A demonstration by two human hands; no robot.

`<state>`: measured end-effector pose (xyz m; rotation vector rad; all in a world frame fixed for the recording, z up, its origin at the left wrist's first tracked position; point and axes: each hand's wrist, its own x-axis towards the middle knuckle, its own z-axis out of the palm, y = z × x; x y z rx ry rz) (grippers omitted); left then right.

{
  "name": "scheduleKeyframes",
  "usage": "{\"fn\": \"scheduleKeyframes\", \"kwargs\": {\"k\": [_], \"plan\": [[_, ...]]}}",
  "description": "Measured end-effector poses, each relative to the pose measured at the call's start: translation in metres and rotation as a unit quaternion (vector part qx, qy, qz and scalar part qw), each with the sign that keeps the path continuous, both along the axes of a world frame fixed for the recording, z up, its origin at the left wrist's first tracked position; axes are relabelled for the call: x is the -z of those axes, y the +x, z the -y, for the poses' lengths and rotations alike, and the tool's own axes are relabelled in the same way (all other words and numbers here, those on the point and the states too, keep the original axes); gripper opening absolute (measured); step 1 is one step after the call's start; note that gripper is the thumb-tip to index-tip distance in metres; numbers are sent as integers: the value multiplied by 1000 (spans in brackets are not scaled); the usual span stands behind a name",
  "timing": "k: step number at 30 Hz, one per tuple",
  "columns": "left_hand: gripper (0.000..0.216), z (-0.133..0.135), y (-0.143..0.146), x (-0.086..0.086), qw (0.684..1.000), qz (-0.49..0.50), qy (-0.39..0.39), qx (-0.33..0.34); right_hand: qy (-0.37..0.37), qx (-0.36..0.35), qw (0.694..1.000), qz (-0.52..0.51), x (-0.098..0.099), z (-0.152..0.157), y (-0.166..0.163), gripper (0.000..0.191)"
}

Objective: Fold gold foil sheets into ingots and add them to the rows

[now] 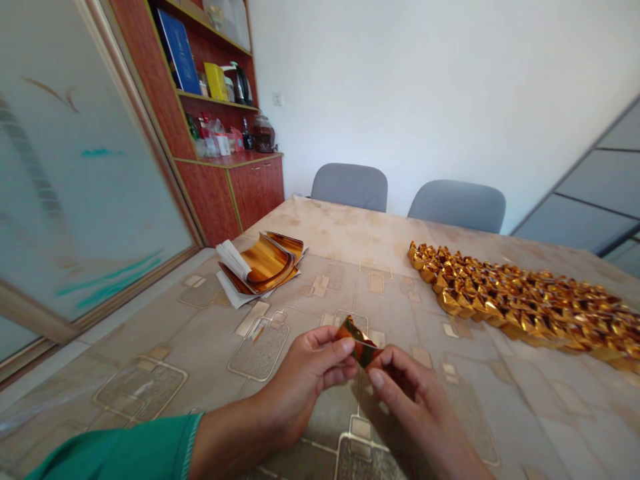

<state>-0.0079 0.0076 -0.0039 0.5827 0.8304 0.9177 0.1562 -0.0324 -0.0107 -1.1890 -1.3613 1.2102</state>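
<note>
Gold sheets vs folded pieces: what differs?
The sheets curl in a loose stack; the folded pieces are creased and packed side by side. The sheets show white parts; the folded pieces look gold throughout. The sheets cover less table than the folded pieces. Both have shiny gold surfaces.

White wall [430,93], two grey chairs [350,187], reddish wooden cabinet [256,192], frosted glass panel [75,173]

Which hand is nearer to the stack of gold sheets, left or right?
Left. The left hand is on the near side of the stack of gold sheets, rightward of it; the right hand is farther right. Both hold a gold piece.
</note>
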Motion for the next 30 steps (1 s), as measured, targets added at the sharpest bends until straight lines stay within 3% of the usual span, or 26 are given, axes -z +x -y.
{"fn": "scheduleKeyframes", "kwargs": {"k": [6, 11, 14, 22, 30], "plan": [[36, 2, 1, 0, 998, -45, 12, 35, -21, -12, 999, -24, 8, 1, -4, 25], [35, 2, 1, -2, 998, -33, -13, 44, -63, -35, 988, -136, 9, 1, -8, 24], [33, 1, 1, -3, 998, -30, -4, 50, -86, -13, 980, -179, 10, 0, -8, 27], [34, -1, 0, -1, 998, -41, -8, 42, -58, -19, 991, -123, 18, -3, -2, 30], [28, 0, 0, -1, 997, -44, 9, 60, -92, 9, 987, -130, 21, -2, -2, 43]]}}
